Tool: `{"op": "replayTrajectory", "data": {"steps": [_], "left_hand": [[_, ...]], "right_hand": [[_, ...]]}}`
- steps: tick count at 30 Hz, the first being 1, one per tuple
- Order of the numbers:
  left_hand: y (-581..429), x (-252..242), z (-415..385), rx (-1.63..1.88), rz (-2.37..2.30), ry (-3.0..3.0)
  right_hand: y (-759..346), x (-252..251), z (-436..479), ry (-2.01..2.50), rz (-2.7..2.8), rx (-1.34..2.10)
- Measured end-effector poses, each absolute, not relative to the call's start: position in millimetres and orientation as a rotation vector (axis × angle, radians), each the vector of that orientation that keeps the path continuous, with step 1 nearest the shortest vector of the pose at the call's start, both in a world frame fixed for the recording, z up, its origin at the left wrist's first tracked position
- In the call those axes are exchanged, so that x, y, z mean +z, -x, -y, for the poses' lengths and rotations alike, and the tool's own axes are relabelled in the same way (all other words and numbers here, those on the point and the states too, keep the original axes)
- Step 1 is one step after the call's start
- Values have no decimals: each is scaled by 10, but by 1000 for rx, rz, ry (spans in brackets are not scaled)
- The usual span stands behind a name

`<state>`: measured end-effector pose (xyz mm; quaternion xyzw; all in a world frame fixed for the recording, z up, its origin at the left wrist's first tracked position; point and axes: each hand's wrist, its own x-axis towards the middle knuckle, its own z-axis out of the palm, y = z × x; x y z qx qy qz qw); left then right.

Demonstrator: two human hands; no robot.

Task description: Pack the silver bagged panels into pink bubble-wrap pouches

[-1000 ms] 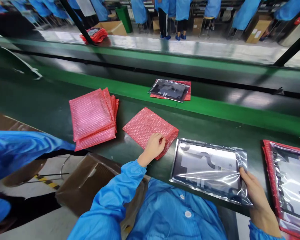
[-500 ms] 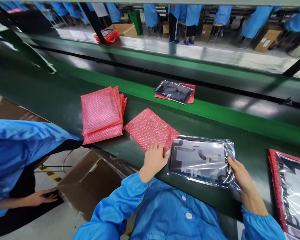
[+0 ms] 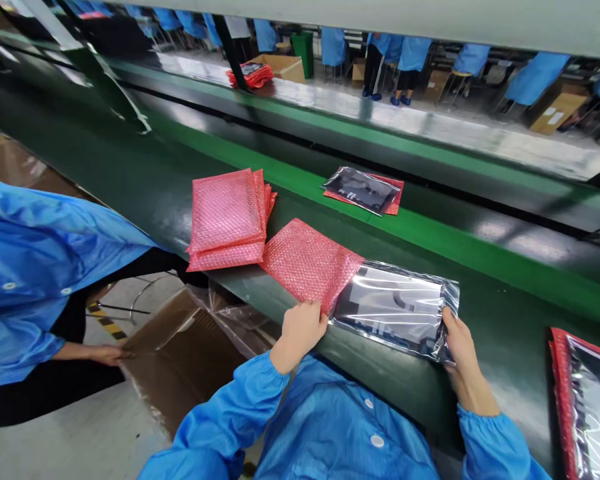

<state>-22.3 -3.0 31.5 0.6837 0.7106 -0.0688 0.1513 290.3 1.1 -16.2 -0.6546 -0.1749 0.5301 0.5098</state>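
My left hand (image 3: 300, 328) pinches the near open edge of a red bubble-wrap pouch (image 3: 307, 263) that lies on the dark green bench. My right hand (image 3: 457, 348) grips the right end of a shiny clear bag holding a dark flat panel (image 3: 395, 308). The bag's left end sits inside the pouch's mouth, right by my left fingers. Both my sleeves are blue.
A stack of red bubble pouches (image 3: 227, 217) lies left of the pouch. A bagged panel on a red pouch (image 3: 364, 190) rests on the green belt beyond. More bagged panels (image 3: 587, 400) sit at the far right. A person in blue (image 3: 40, 267) bends over a cardboard box (image 3: 180, 347) at left.
My right hand slid the bagged panel leftwards until its end entered the pouch. My left hand shifted from the pouch's top to its open edge. The view swung right.
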Motion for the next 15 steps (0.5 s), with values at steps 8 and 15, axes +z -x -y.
{"op": "replayTrajectory", "data": {"steps": [8,15], "left_hand": [[22,465,181,-126,-1949,-2012],[-259,302,320,290,-1842,-2003]], "right_hand": [[-2814,-185,-35,1562,289,971],[-2630,-217,113,1482,231,948]]}}
